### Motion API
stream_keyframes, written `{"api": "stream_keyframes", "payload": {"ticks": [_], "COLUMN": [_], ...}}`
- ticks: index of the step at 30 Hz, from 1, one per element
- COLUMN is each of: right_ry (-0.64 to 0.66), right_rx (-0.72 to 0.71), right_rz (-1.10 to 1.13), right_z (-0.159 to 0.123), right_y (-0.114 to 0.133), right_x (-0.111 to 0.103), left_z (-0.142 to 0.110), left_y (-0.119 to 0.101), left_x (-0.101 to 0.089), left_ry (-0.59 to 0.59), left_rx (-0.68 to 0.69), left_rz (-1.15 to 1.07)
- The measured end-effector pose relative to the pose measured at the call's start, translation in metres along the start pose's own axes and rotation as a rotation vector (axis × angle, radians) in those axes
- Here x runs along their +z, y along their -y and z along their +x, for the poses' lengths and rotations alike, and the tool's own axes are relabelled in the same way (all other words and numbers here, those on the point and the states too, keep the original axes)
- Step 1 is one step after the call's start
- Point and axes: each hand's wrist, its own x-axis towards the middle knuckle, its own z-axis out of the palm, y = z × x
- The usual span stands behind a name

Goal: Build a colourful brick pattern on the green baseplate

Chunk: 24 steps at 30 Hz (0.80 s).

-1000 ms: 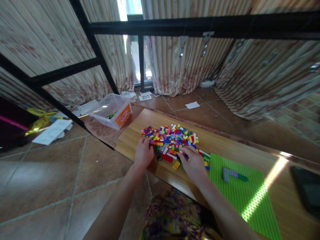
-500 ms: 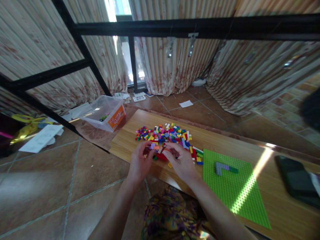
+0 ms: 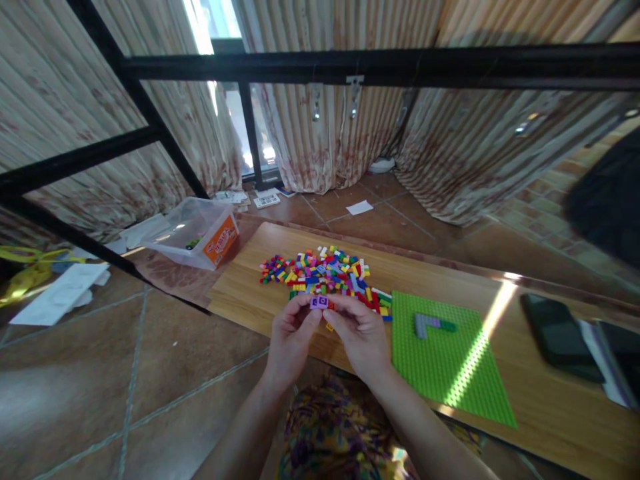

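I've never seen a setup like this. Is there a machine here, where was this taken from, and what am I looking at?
No machine is at work here, just a person's bare left hand and right hand. The camera is worn on their head, looking forward and down, so you see roughly what they see.

On the wooden table is a pile of colourful toy bricks. To its right lies a green plate bearing an L-shaped build in grey, purple and green. Further right is a dark, flat object.

Both hands pinch a small purple piece between them; whether it is one brick or two, I can't tell.
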Motion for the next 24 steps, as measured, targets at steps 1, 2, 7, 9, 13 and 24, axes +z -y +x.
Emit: {"api": "stream_keyframes", "payload": {"ticks": [1,2,7,9,13,24], "right_ry": [0.002,0.002,0.022,0.039,-0.021,-0.138], "right_rx": [-0.021,-0.043,-0.081,-0.060,0.051,0.399], "right_rz": [-0.044,-0.087,-0.215,-0.224,-0.144,0.178], "right_z": [-0.002,-0.004,-0.014,-0.019,-0.030,-0.052], "right_y": [-0.001,-0.001,0.006,0.009,0.008,-0.005], "right_x": [-0.002,-0.004,-0.020,-0.024,-0.025,-0.037], "left_z": [-0.002,-0.005,-0.015,-0.020,-0.034,-0.051], "left_y": [0.000,0.000,0.004,0.007,0.013,0.024], "left_x": [0.001,0.001,-0.004,-0.002,0.013,0.028], "left_ry": [0.008,0.030,0.262,0.295,0.228,0.225], "left_rx": [0.000,-0.004,-0.015,-0.015,-0.041,-0.154], "left_rz": [0.013,0.034,0.210,0.257,0.233,0.280]}}
